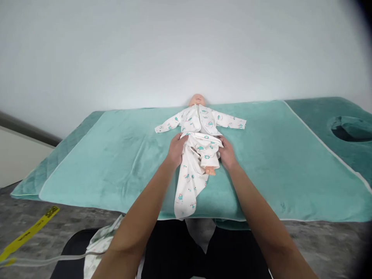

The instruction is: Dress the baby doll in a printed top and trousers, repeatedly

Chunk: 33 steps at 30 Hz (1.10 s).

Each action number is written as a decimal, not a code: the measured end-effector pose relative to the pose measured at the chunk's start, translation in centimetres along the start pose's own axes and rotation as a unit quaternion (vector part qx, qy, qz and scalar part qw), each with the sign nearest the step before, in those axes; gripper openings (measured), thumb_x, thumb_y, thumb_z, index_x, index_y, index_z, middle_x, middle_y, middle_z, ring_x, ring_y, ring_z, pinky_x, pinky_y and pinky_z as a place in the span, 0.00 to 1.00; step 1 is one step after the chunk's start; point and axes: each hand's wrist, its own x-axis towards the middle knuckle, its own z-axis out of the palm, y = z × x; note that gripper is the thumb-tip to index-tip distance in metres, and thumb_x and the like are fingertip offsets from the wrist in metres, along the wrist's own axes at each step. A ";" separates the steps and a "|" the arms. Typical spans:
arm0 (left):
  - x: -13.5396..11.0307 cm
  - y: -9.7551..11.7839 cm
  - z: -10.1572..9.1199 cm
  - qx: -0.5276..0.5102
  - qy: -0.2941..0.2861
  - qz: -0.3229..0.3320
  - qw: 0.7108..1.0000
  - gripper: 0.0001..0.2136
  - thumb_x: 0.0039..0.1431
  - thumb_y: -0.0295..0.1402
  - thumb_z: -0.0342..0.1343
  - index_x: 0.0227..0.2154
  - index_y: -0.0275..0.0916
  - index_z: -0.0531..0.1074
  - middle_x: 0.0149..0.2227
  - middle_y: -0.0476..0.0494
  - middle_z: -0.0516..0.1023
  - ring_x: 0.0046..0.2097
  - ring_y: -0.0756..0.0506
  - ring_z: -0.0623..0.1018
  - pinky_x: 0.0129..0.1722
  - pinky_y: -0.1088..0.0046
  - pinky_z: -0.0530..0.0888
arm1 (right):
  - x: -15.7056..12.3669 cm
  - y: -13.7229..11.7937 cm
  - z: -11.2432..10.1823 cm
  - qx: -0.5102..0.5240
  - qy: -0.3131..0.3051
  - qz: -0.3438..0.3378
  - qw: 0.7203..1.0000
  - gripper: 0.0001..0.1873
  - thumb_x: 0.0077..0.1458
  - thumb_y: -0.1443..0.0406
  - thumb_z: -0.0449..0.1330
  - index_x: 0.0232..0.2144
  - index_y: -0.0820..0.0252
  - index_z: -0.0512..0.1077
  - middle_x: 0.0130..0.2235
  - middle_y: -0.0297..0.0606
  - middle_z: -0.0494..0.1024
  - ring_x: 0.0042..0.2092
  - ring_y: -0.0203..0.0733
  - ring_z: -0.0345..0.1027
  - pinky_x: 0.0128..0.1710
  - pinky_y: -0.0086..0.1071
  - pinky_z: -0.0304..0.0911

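Observation:
A baby doll [197, 100] lies on its back on a teal towel [116, 155], head toward the wall. It wears a white printed top [200, 120] with both sleeves spread out. White printed trousers [192, 170] cover its lower half, and one bare foot [210, 171] sticks out. The other trouser leg lies flat and hangs over the front edge. My left hand [176, 149] grips the waistband on the left side. My right hand [226, 153] grips it on the right side. The fingers of both hands are curled into the cloth.
The towel covers a padded teal table [334, 128] with a face hole [350, 130] at the right end. A plain white wall stands behind. More printed cloth [100, 244] lies near my lap. Yellow tape [29, 232] marks the grey floor at left.

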 end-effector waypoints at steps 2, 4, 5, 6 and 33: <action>0.3 -0.1 -1.5 -0.042 -0.074 -0.041 0.996 0.17 0.45 0.37 0.69 0.38 0.35 0.76 0.33 0.44 0.80 0.34 0.45 0.79 0.34 0.72 0.73 | -0.1 0.0 -0.1 0.030 -0.012 0.047 0.998 0.14 0.38 0.67 0.63 0.33 0.57 0.70 0.52 0.37 0.75 0.50 0.45 0.69 0.49 0.36 0.65; 0.9 -0.9 -3.4 -0.085 -0.139 -0.058 0.985 0.19 0.44 0.37 0.70 0.38 0.33 0.77 0.35 0.42 0.81 0.35 0.45 0.79 0.35 0.72 0.74 | -0.3 0.1 -0.3 0.038 -0.026 0.069 0.997 0.15 0.36 0.68 0.65 0.32 0.57 0.71 0.54 0.37 0.74 0.51 0.46 0.69 0.49 0.36 0.65; 1.3 -1.5 -4.3 -0.111 -0.155 -0.057 0.980 0.19 0.44 0.37 0.70 0.39 0.33 0.78 0.36 0.41 0.81 0.36 0.45 0.80 0.35 0.72 0.75 | -0.4 0.2 -0.5 0.034 -0.033 0.068 0.997 0.14 0.36 0.68 0.65 0.31 0.57 0.71 0.55 0.37 0.73 0.52 0.47 0.68 0.50 0.36 0.65; 1.7 -2.2 -5.1 -0.137 -0.161 -0.051 0.976 0.20 0.45 0.37 0.70 0.40 0.32 0.78 0.38 0.41 0.82 0.37 0.45 0.80 0.36 0.72 0.75 | -0.4 0.4 -0.6 0.025 -0.040 0.061 0.997 0.13 0.37 0.68 0.65 0.30 0.57 0.70 0.56 0.37 0.72 0.54 0.47 0.68 0.52 0.36 0.64; 0.5 -4.4 -7.0 -0.196 -0.353 -0.057 0.913 0.33 0.40 0.26 0.71 0.54 0.40 0.75 0.51 0.39 0.79 0.50 0.41 0.78 0.49 0.68 0.72 | 0.0 -9.5 7.3 -0.056 -0.207 0.198 0.957 0.13 0.37 0.66 0.68 0.30 0.60 0.73 0.27 0.31 0.75 0.28 0.37 0.68 0.30 0.30 0.61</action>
